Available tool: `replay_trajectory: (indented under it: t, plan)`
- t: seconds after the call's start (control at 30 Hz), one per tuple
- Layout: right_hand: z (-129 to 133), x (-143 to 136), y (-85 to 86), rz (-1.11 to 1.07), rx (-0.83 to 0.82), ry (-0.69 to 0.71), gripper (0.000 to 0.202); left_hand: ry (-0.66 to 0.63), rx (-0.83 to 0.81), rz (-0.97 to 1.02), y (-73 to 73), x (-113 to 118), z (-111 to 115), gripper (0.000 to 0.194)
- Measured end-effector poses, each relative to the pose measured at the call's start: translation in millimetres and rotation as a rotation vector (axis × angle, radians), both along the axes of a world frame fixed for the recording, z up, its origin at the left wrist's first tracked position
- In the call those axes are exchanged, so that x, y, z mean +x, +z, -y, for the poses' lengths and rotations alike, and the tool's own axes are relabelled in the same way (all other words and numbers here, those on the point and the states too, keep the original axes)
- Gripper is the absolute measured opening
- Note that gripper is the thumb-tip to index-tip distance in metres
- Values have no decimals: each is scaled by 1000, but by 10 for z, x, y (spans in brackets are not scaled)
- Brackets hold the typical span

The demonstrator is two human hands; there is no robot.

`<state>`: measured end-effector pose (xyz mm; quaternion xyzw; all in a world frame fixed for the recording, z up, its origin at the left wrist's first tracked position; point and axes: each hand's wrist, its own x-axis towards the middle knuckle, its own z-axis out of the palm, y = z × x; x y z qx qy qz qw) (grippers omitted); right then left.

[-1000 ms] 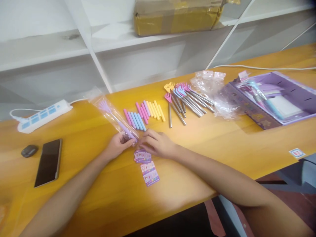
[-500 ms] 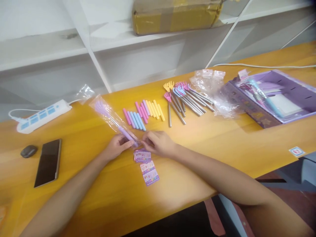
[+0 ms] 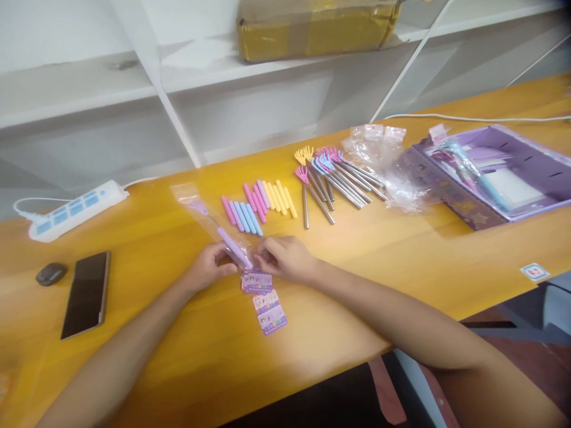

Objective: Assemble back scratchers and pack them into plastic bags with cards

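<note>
A lilac back scratcher [image 3: 235,247] with a small hand-shaped head lies slanted inside a clear plastic bag [image 3: 184,194] in front of me. My left hand [image 3: 210,268] is beside the bag's left edge, its fingers loosely curved and the thumb apart from them. Thumb and fingertips of my right hand [image 3: 285,259] are pinched together at the bag's lower end, by the handle's tip. Just below are a small stack of purple printed cards [image 3: 257,283] and more printed cards [image 3: 270,312] lying flat.
Beyond my hands lie pink, lilac, blue and yellow handle tubes [image 3: 248,217] and metal scratcher rods [image 3: 343,181]. Clear bags [image 3: 379,148] and a purple box [image 3: 473,208] stand right. Leftward are a power strip [image 3: 80,208], phone [image 3: 87,294] and black case [image 3: 51,273].
The bagged back scratcher has shifted toward me, its head now lower and nearer. My left thumb has come away from the handle. The right hand stays at the bag's lower end.
</note>
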<state>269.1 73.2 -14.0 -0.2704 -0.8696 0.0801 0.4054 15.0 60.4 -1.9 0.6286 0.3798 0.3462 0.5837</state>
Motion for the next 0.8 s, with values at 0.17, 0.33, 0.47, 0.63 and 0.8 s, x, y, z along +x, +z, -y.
replay_trajectory:
  t: [0.17, 0.33, 0.47, 0.63, 0.8]
  plan:
    - [-6, 2, -10, 29, 0, -8, 10, -21, 10, 8, -5, 8, 1, 55]
    - [-8, -16, 10, -21, 74, -41, 11, 30, 19, 1, 16, 43, 11, 60]
    - [-4, -22, 35, -31, 161, -64, 15, 60, 26, -44, 24, 64, 19, 63]
    - [-3, -29, 14, -19, 179, -71, 16, 139, 44, -122, 34, 85, 19, 57]
    - [-3, -23, 13, -57, 114, -46, 13, 137, 52, -156, 39, 88, 18, 48]
